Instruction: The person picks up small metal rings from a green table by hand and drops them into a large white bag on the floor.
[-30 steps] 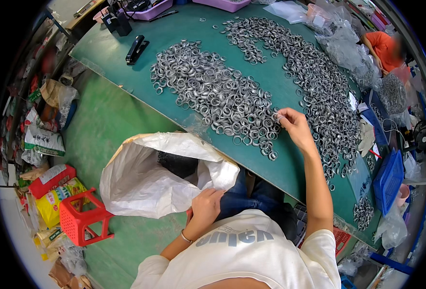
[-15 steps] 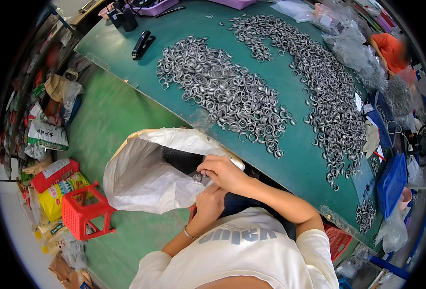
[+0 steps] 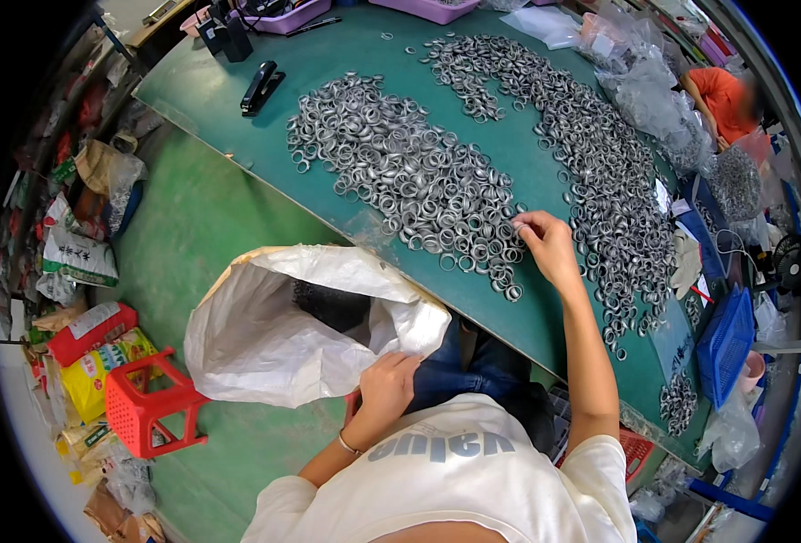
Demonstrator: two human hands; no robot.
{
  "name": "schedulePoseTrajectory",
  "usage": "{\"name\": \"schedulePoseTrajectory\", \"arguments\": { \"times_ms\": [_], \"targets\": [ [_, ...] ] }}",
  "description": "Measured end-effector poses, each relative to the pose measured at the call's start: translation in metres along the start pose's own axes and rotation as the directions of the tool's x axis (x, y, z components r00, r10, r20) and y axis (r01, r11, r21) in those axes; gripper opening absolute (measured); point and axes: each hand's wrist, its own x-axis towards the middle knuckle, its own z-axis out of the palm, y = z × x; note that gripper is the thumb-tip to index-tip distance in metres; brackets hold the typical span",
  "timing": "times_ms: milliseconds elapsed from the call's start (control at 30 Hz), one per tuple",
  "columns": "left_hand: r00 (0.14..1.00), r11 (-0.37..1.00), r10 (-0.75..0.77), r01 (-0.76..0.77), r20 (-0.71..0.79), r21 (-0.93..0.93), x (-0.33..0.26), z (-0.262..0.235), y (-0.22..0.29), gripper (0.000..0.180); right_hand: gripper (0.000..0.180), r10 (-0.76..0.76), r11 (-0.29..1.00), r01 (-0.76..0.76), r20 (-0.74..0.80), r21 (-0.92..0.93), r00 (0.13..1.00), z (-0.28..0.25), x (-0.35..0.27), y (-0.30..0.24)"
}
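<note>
A wide-mouthed white woven sack (image 3: 274,339) hangs beside the table edge, with a dark heap (image 3: 333,305) visible inside. My left hand (image 3: 388,387) is closed on the near rim of the sack. Over the table, my right hand (image 3: 550,242) pinches a small grey metal ring (image 3: 518,223) at the right edge of the nearer ring pile (image 3: 410,154). Its fingertips partly cover that ring. Beyond a strip of bare tabletop, a second, longer pile of the same rings (image 3: 600,172) curves along the right.
A black stapler (image 3: 260,88) lies on the green table (image 3: 346,213) at the far left. Blue baskets (image 3: 724,348) and plastic bags stand at right, near a person in orange (image 3: 724,101). A red stool (image 3: 147,407) is on the floor at left.
My right hand has left the sack's mouth and reached right and away to the nearer ring pile. My left hand stays at the sack's rim.
</note>
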Motion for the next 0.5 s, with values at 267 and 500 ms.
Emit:
{"name": "schedulePoseTrajectory", "arguments": {
  "times_ms": [267,500],
  "targets": [
    [0.999,1.000,0.013,-0.013,-0.031,-0.001,-0.003,0.003,-0.003,0.016,0.009,0.115,0.976,-0.114,0.007,0.184,0.993,-0.008,-0.008,-0.001],
    [1.000,1.000,0.005,-0.005,-0.025,0.027,-0.004,0.003,-0.003,0.014,0.006,-0.313,0.939,0.234,0.349,0.250,0.883,0.068,-0.067,-0.098]
  ]
}}
